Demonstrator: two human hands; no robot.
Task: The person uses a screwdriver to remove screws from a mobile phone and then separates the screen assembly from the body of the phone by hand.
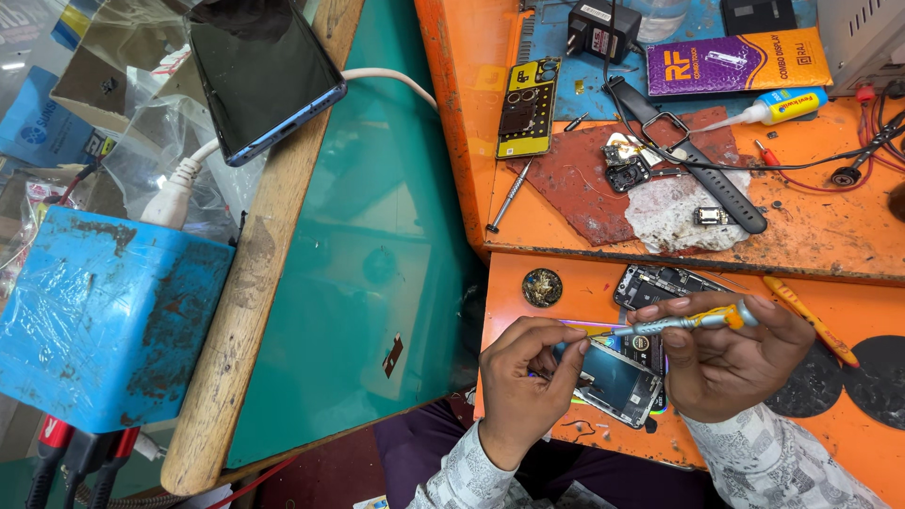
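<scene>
— What stood on the far left?

— A worn blue box (104, 316) with a white plug and cable in its top, red-handled leads below it, and a dark phone (261, 68) lying face up on the wooden edge above. Crumpled clear plastic bags lay behind (their print too blurred to tell).

— And the hands?

— The left hand (528, 382) was curled narrow, fingertips pinching the near left corner of the opened phone (613, 382) on the orange bench (528, 292). The right hand (721, 363) was closed around a small screwdriver (683, 322) with a yellow band. Its long axis ran nearly level, tip pointing left toward the phone's upper edge, between the two hands. The phone sat just under and to the left of the right hand, so the right was nearer the screw end, while the left steadied the body.

— Any packages?

— On the raised shelf: a yellow and black phone back (528, 106) standing lengthwise, a black charger, then a flat purple and orange packet (735, 58) lying slantwise, and a small white glue bottle (778, 106) with blue label and yellow cap, nozzle pointing left. A black watch strap (698, 155) crossed a red mat.
</scene>
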